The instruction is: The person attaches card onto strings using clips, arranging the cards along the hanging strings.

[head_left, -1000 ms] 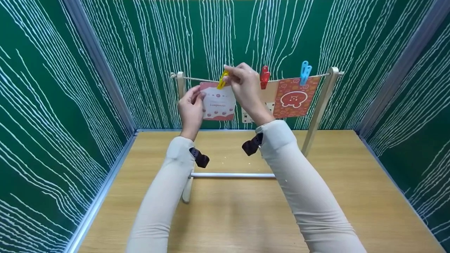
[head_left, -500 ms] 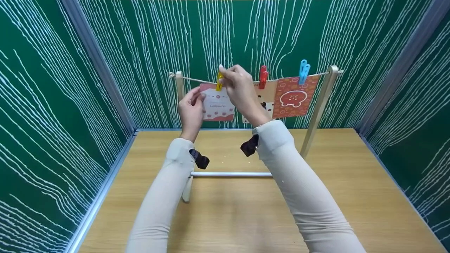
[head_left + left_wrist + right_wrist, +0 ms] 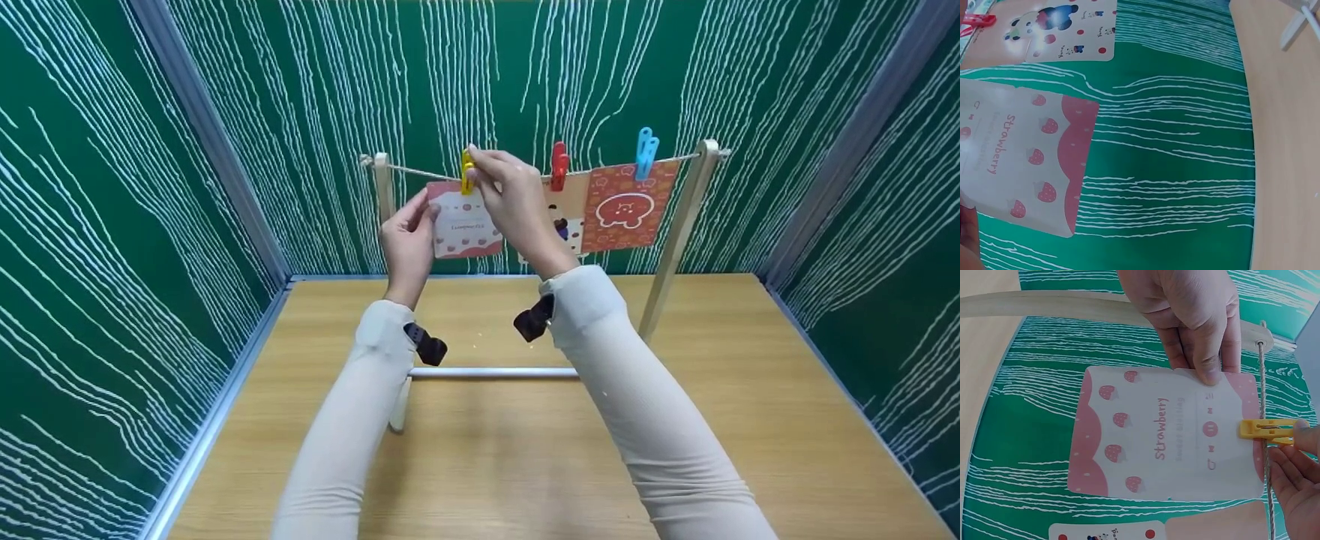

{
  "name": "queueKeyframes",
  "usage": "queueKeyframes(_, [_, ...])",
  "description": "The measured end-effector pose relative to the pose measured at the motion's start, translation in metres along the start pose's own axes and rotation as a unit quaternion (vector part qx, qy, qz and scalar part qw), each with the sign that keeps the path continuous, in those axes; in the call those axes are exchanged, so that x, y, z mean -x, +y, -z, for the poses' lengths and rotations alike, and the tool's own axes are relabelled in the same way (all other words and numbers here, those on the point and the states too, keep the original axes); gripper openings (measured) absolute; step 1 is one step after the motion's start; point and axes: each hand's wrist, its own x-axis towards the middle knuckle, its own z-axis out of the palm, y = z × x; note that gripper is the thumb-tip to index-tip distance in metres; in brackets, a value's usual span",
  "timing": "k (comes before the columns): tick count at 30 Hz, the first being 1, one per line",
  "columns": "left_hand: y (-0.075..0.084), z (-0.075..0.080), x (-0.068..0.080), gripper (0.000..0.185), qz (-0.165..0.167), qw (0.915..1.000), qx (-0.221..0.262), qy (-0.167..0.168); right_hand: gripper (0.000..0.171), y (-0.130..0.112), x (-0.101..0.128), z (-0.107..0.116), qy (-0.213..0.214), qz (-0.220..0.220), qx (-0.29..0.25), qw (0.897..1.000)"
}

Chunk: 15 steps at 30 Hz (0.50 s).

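Observation:
A pink and white card [image 3: 465,225] with strawberries and the word "Strawberry" hangs at the left part of a rope [image 3: 1262,377]. My left hand [image 3: 407,238] pinches its left edge, thumb on the printed face, as the right wrist view shows [image 3: 1202,332]. With my right hand [image 3: 517,199] I pinch a yellow clothespin [image 3: 1258,428], whose tip overlaps the card's top edge at the rope. In the left wrist view the card [image 3: 1022,157] fills the left side, and only a sliver of my left hand shows.
A red clothespin [image 3: 559,166] holds a bear-print card [image 3: 570,202] on the rope; a blue clothespin [image 3: 646,154] holds a red card [image 3: 630,210]. Wooden posts [image 3: 679,240] carry the rope, with a white bar [image 3: 495,373] low between them. Green walls surround the wooden table [image 3: 480,465].
My right hand has shifted slightly left with the yellow clothespin, which has turned from slanted to nearly upright over the card's top edge. My left hand keeps its pinch on the card.

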Motion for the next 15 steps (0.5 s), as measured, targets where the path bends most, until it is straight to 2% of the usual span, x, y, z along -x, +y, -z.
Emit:
queueKeyframes(3, [-0.0005, 0.0003, 0.0017, 0.041, -0.005, 1.0000, -0.001, -0.006, 0.036, 0.0021, 0.0019, -0.0009, 0.005, -0.004, -0.011, 1.000])
queueKeyframes(9, [-0.0030, 0.0034, 0.0047, 0.042, -0.009, 0.9998, -0.011, -0.014, 0.044, 0.0048, 0.0050, -0.0040, 0.025, 0.018, -0.059, 0.998])
queueKeyframes(15, [-0.0059, 0.0069, 0.0084, 0.041, -0.008, 0.9996, -0.026, -0.006, 0.047, 0.0054, 0.0084, -0.0048, 0.046, 0.024, -0.096, 0.994])
